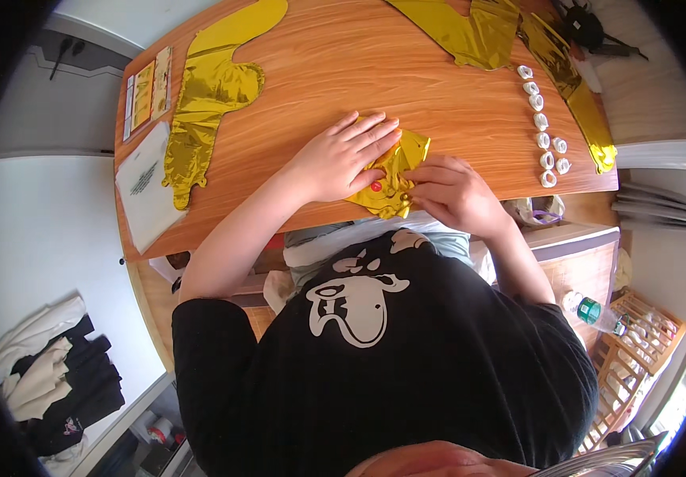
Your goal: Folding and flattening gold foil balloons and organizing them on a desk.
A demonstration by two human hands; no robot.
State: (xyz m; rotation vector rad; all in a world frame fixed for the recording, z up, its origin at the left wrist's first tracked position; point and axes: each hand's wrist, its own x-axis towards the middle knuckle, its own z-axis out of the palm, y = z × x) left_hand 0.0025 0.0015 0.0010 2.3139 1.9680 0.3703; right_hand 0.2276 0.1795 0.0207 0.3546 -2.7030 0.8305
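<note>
A folded piece of gold foil, seemingly a deflated foil balloon (pixel 397 184), lies crinkled on the wooden table near its front edge, with a small red spot on it. My left hand (pixel 341 160) presses flat across its left part, fingers stretched out. At its right edge my right hand (pixel 456 191) pinches the foil between thumb and fingers; the fingertips partly hide what is gripped. Another flat gold foil balloon (pixel 209 103) is spread out to the left. More gold foil (pixel 478 36) lies at the far right, and a long gold foil strip (pixel 575 99) runs along the right edge.
Several small white rolls (pixel 541 122) stand in rows at the right. On the left lie a printed card (pixel 145 94) and a clear plastic sleeve (pixel 148 195). A black object (pixel 587 28) sits at the far right corner. Below, a bottle (pixel 597 313) rests beside a wooden rack (pixel 645 318).
</note>
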